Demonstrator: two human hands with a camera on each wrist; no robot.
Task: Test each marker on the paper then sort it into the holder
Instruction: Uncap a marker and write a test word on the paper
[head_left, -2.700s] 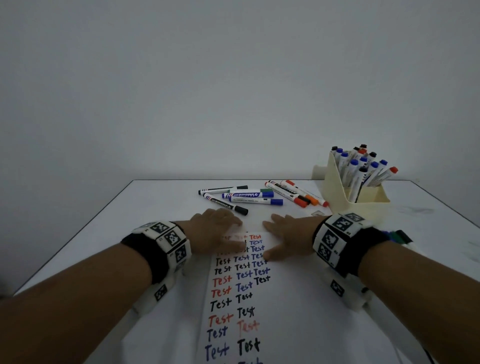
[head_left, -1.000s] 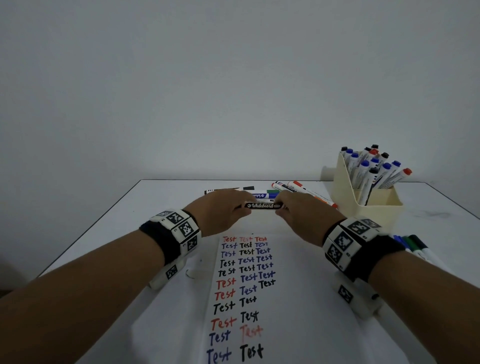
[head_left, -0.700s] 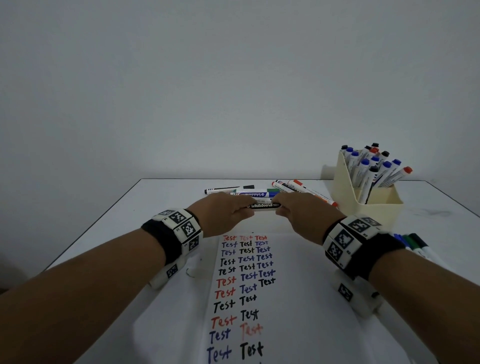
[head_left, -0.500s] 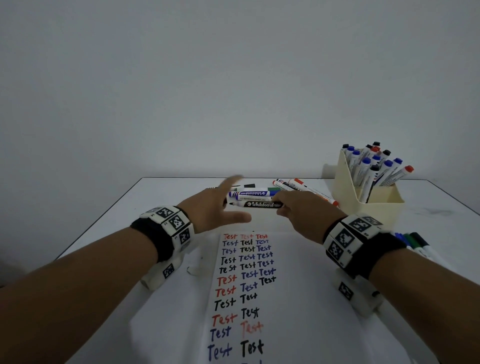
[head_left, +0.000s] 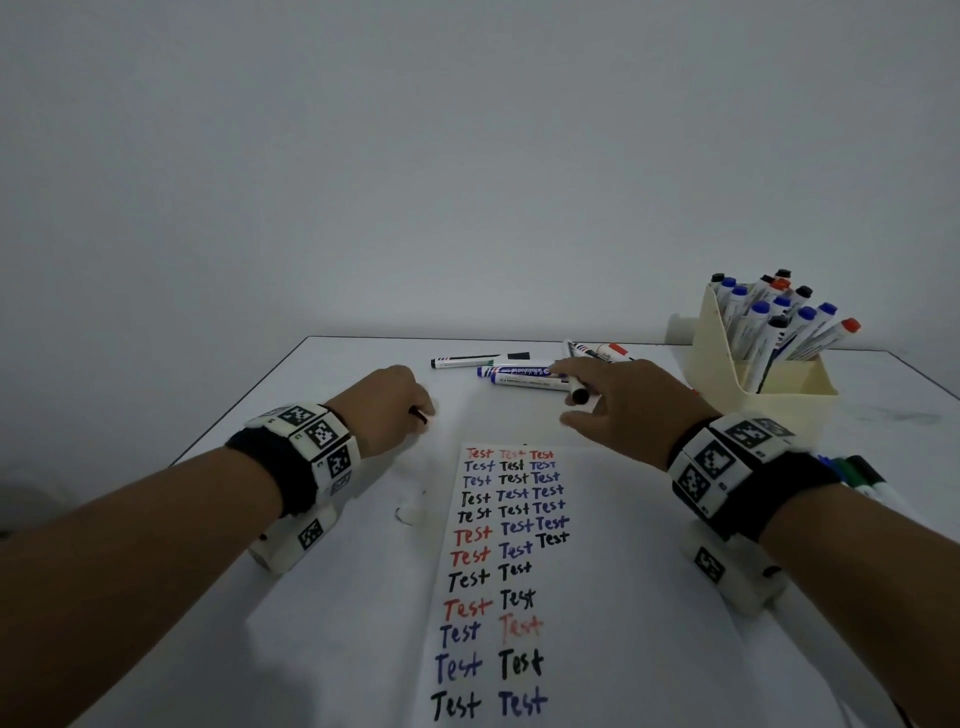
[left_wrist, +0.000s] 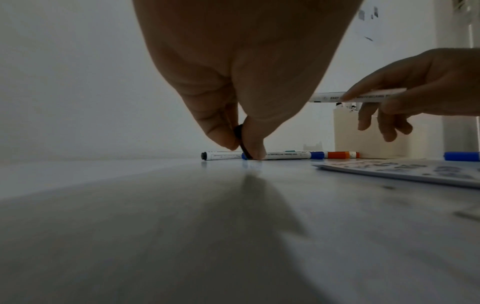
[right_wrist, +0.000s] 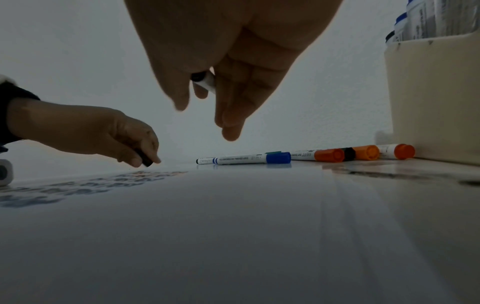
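My left hand (head_left: 422, 414) rests low on the table just left of the paper (head_left: 511, 551) and pinches a black cap (left_wrist: 240, 142) between thumb and fingertips. My right hand (head_left: 567, 396) hovers above the paper's far edge, gripping a white whiteboard marker (left_wrist: 355, 96) whose dark end (head_left: 579, 396) points toward me. The paper carries columns of "Test" in red, blue and black. The cream holder (head_left: 727, 364) at the back right is full of several capped markers. In the right wrist view the marker (right_wrist: 205, 80) sits between thumb and fingers.
Several loose capped markers (head_left: 519, 371) lie in a row beyond the paper, blue and black ones to the left, orange ones (right_wrist: 337, 154) beside the holder (right_wrist: 428, 102). More markers (head_left: 857, 475) lie at the table's right edge by my right wrist. A wall stands behind the table.
Both hands held the black marker together; the left hand has pulled away to the left with the cap and dropped to the table. The right hand keeps the marker and has turned it.
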